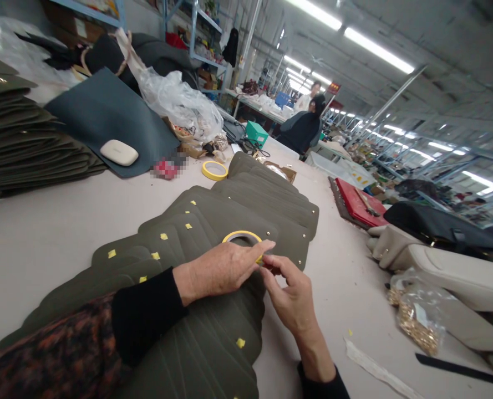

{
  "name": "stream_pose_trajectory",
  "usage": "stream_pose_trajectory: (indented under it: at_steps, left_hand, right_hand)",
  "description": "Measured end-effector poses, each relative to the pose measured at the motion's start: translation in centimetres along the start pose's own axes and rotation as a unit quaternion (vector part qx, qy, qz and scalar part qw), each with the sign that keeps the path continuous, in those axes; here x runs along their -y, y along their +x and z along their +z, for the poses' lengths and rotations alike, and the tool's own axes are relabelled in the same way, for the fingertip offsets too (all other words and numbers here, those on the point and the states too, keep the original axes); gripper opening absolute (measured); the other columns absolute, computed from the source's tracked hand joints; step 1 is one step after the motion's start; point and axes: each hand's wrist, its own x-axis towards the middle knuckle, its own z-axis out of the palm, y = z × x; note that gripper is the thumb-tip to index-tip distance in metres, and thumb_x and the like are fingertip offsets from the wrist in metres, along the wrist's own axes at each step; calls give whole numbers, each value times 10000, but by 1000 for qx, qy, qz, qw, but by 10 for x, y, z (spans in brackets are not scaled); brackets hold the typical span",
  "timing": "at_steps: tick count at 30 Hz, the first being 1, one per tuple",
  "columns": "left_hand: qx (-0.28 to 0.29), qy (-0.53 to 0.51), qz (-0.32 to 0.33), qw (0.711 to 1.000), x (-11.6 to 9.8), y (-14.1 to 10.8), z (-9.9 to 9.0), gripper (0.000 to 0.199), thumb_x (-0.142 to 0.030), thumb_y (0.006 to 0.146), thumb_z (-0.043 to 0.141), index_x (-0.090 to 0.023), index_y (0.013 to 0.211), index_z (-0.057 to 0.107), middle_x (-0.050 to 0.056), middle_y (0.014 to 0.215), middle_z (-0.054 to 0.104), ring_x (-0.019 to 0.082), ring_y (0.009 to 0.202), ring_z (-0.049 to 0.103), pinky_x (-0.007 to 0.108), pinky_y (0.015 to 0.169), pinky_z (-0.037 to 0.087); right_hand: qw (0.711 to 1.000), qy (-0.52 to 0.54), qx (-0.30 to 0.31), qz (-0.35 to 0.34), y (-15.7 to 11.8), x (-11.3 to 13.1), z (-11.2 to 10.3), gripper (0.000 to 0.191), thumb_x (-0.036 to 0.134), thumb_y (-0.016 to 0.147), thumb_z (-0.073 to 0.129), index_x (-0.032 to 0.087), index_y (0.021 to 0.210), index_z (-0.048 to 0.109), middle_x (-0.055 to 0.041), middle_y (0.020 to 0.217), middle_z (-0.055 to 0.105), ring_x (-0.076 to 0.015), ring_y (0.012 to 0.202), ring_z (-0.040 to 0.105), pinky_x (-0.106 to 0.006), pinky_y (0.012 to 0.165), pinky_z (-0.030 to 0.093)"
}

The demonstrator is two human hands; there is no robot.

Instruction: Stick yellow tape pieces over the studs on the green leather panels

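Closed on a roll of yellow tape (243, 235), my left hand (219, 270) keeps it above a fan of overlapping dark olive panels (221, 310). My right hand (291, 293) touches the right side of the roll, thumb and forefinger pinched near its edge; what lies between those fingertips is too small to make out. Small yellow tape pieces (163, 236) stick to several panels, and small metal studs (268, 234) show on others. A second yellow tape roll (214, 170) lies flat beyond the panels.
A tall stack of olive panels (25, 138) stands at left, beside a dark blue sheet (117, 122) with a white case (118, 152). Right are a red folder (358, 202), beige pieces (458, 271) and a bag of gold hardware (421, 321). People are in the background.
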Motion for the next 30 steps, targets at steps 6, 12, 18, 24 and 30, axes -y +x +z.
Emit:
stream_pose_trajectory:
  at_steps: [6,12,18,24,30]
  left_hand:
    - [-8,7,28,1000,-1,-1,4,414,-208,956,401,-129,1351,305,136,1089,654,204,893,674,289,750,539]
    - [16,10,1,1000,-7,0,-1,393,-225,952,420,-136,1320,316,94,1002,670,214,853,675,298,702,529]
    - [5,-42,-16,999,-8,3,-3,94,-199,933,471,-191,1021,503,7,897,649,162,810,637,241,684,479]
    - [-15,6,-33,999,-9,4,-1,105,-161,916,443,-179,903,545,21,818,607,168,742,593,262,661,453]
    - [-83,66,-5,994,-13,1,1,186,-162,931,370,-169,834,528,31,781,581,169,705,560,271,621,434]
  right_hand:
    - [997,-61,-17,-46,-1,-3,4,154,175,877,519,201,951,651,-36,823,695,-142,704,633,-261,681,509]
    - [995,-81,-25,-51,-3,-5,5,145,145,847,525,198,810,655,-3,698,668,-116,593,599,-226,598,477]
    - [985,-134,-81,-70,-6,-7,9,128,130,796,536,191,785,648,3,653,652,-111,544,594,-217,572,472]
    - [992,-85,-93,18,-4,1,11,92,190,782,574,191,752,661,4,632,656,-114,527,581,-226,558,476]
    - [956,149,-87,237,8,11,17,185,340,741,638,166,680,651,23,512,599,-116,445,554,-226,453,484]
